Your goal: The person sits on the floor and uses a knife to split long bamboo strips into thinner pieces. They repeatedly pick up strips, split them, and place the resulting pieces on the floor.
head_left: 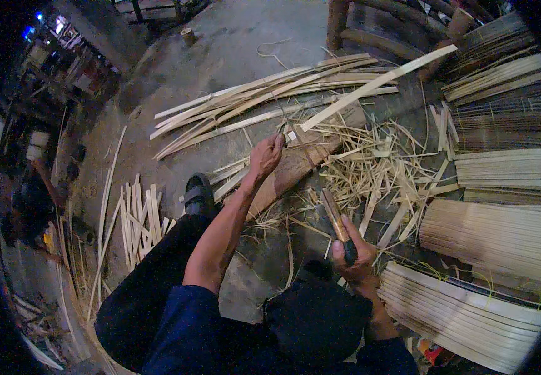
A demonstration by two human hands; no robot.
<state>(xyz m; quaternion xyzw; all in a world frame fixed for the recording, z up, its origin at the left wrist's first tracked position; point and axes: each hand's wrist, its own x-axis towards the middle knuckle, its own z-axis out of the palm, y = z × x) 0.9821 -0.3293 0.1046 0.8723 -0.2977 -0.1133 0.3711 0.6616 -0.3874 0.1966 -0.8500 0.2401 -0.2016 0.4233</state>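
My left hand (266, 157) is closed above a brown wooden board (272, 195). Its fingers pinch something I cannot make out, beside a small pale end piece. Just beyond it, a long pale bamboo strip (380, 87) slants away to the far right. My right hand (359, 255) is wrapped round a knife (334, 215), whose narrow blade points away from me. Thin shavings (386, 165) lie heaped past the knife and against the board. Part of the right hand and wrist is hidden by the dark thing at my lap.
Long strips (245, 103) lie across the floor beyond the board. Shorter strips (139, 215) are gathered to the left, near my sandalled foot (199, 195). Slatted bamboo bundles (495, 234) are stacked along the right. A wooden frame (383, 37) stands at the far right.
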